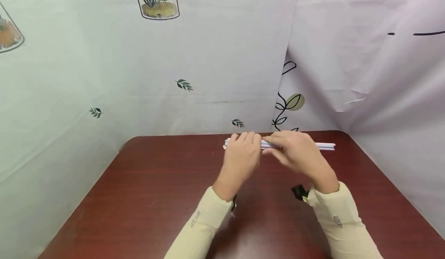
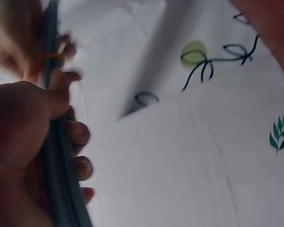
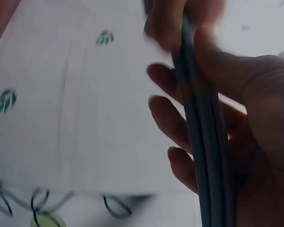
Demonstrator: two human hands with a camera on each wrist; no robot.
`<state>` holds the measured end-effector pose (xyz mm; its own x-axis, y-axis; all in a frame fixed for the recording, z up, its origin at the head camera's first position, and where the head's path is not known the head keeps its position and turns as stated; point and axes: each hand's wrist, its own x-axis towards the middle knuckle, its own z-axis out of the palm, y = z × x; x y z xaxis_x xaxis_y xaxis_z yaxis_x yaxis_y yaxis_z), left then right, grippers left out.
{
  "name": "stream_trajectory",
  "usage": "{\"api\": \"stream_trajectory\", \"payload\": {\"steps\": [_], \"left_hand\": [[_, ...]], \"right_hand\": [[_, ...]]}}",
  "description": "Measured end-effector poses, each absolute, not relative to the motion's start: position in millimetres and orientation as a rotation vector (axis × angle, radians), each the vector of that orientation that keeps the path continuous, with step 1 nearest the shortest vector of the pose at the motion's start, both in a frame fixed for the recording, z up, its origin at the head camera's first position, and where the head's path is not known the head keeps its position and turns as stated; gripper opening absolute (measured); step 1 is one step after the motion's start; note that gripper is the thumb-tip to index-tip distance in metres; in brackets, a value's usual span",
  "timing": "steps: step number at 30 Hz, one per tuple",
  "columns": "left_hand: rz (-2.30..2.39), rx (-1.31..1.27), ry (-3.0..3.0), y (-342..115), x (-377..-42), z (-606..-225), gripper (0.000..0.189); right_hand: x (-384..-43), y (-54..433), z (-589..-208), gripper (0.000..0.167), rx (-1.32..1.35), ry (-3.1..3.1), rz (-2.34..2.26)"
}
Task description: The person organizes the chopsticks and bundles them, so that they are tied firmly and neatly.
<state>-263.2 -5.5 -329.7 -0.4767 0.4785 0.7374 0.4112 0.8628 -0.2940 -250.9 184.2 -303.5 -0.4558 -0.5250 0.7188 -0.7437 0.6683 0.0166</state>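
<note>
A bundle of thin, pale, straw-like sticks is held level above the far part of the table, its ends showing past both hands. My left hand grips the bundle near its left end, fingers curled over it. Beside it, my right hand holds the middle, with thumb and fingers around the sticks. The left wrist view shows an orange band, apparently a rubber band, around the bundle between the hands. In the right wrist view the sticks lie side by side along the right palm, dark against the light.
Below the hands is a dark red-brown table with rounded far corners. A pale curtain printed with leaves and jars hangs behind it and along the sides. A small black device sits at the right cuff.
</note>
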Motion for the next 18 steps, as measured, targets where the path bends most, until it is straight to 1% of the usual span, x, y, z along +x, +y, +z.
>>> {"api": "stream_trajectory", "payload": {"steps": [2, 5, 9, 12, 18], "left_hand": [[0.101, -0.64, -2.156, -8, -264, -328, 0.019], [0.076, -0.592, -2.145, -18, -267, -325, 0.016], [0.004, -0.547, -2.064, -22, -271, -324, 0.017], [-0.039, -0.515, -2.009, -22, -273, -323, 0.02], [-0.023, -0.45, -1.952, -17, -277, -326, 0.008]], "right_hand": [[-252, 187, -304, 0.034, 0.943, -2.176, 0.372], [-254, 196, -303, 0.037, 0.897, -2.134, 0.347], [-256, 198, -302, 0.028, 0.846, -2.008, 0.245], [-259, 195, -301, 0.025, 0.785, -1.936, 0.193], [-266, 194, -305, 0.027, 0.745, -1.877, 0.166]]}}
